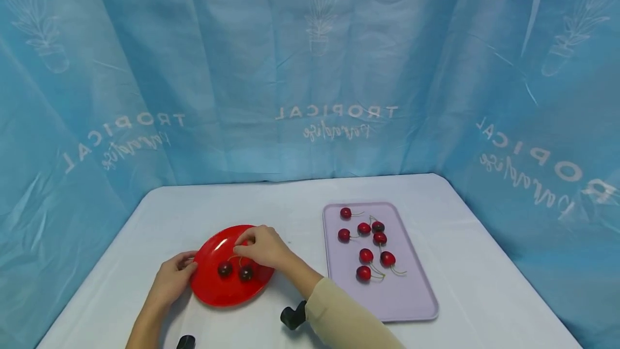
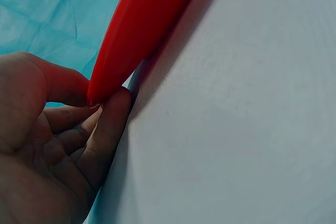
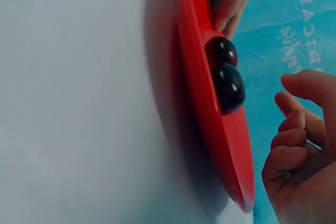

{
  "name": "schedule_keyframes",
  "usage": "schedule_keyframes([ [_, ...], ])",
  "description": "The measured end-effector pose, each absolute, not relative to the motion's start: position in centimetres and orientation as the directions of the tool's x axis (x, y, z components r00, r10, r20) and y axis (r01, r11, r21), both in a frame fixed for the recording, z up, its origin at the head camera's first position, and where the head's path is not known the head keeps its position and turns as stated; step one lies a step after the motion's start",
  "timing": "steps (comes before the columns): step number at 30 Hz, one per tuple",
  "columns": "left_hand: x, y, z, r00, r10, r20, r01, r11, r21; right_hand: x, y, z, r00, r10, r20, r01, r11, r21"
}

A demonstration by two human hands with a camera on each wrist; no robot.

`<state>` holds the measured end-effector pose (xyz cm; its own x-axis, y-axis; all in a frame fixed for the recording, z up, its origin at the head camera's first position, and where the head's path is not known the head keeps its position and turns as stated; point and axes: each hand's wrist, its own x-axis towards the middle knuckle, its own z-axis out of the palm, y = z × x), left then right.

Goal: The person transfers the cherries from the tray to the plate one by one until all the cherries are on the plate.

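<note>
My left hand [image 1: 174, 279] pinches the left rim of a red plate [image 1: 213, 292], thumb above and fingers below, as the left wrist view shows. Two dark cherries [image 1: 225, 269] with stems lie on the plate near its middle. Over the plate's right side hovers my right hand [image 1: 263, 246], beside the cherry stems. In the right wrist view a gap separates its thumb and index finger, nothing shows between them, and the other fingers are loosely bent. Part of the plate is hidden under this hand in the head view.
A pale purple tray [image 1: 407, 306] with several red cherries [image 1: 365, 256] lies to the right of the plate on the white table [image 1: 484, 263]. Blue printed curtains [image 1: 339, 149] enclose the table's back and sides. A black wrist device [image 1: 293, 316] shows by the right sleeve.
</note>
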<state>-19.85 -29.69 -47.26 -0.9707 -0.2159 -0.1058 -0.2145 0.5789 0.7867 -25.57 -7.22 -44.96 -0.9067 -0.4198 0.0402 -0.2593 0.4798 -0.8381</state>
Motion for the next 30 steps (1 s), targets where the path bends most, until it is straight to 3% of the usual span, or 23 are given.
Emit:
schedule_keyframes([
  [30, -19.9, -29.5, -47.3, -0.965, -0.234, -0.117, -0.233, 0.563, 0.793, -26.3, -2.2, -44.0, -0.909, -0.393, 0.139, -0.332, 0.483, -0.810],
])
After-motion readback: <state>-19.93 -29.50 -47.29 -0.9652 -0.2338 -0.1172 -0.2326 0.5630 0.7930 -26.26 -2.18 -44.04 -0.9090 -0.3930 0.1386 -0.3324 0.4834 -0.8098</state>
